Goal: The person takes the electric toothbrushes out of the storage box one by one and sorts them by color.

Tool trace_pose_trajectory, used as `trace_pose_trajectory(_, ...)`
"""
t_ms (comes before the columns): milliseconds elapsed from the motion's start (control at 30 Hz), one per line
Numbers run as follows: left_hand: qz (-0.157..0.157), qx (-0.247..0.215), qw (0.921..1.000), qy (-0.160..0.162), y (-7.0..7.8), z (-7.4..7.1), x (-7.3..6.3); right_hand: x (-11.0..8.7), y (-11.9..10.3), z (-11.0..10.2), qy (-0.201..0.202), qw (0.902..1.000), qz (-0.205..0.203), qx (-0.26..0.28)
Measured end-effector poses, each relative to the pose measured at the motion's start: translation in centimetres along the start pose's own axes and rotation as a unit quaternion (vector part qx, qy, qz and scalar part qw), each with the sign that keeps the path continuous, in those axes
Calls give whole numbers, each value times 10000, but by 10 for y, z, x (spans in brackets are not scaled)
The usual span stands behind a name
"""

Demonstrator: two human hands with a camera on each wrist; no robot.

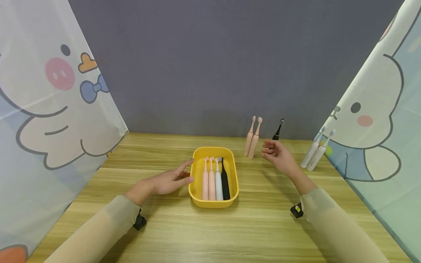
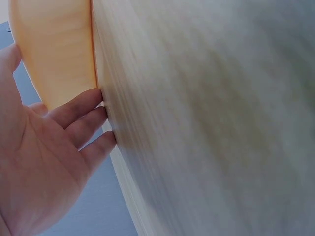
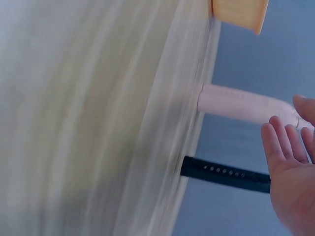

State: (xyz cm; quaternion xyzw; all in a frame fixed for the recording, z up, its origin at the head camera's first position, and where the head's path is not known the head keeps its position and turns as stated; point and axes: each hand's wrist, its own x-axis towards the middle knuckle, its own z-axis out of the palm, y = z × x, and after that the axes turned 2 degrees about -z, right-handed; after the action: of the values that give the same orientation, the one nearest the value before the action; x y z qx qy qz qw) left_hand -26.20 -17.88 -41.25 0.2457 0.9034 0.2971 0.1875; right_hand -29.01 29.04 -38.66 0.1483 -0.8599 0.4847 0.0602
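Note:
A yellow bin holds two pink electric toothbrushes, a white electric toothbrush and a black electric toothbrush, side by side. At its left wall is my left hand, fingers extended; the left wrist view shows fingertips against the bin and the tabletop. Farther right, another black electric toothbrush stands upright, partly hidden behind my right hand. That hand has its fingers extended and holds nothing. In the right wrist view it hovers beside the black toothbrush and a pink toothbrush.
Two pink electric toothbrushes stand upright between the bin and my right hand. Two white ones stand near the right edge of the wooden table. A grey panel rises behind, with printed cartoon cloths at both sides.

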Motion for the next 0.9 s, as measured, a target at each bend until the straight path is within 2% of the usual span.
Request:
trace_pose_trajectory(300,33,-25,10000,-10,0,1,1,-13,-19,19,-158,9987,-400,280)
trace_pose_trajectory(533,38,-56,10000,9,-1,2,0,-8,-30,34,-315,9956,-660,585)
trace_pose_trajectory(900,-1,17,10000,19,-2,1,1,1,-48,55,-514,9944,-741,544)
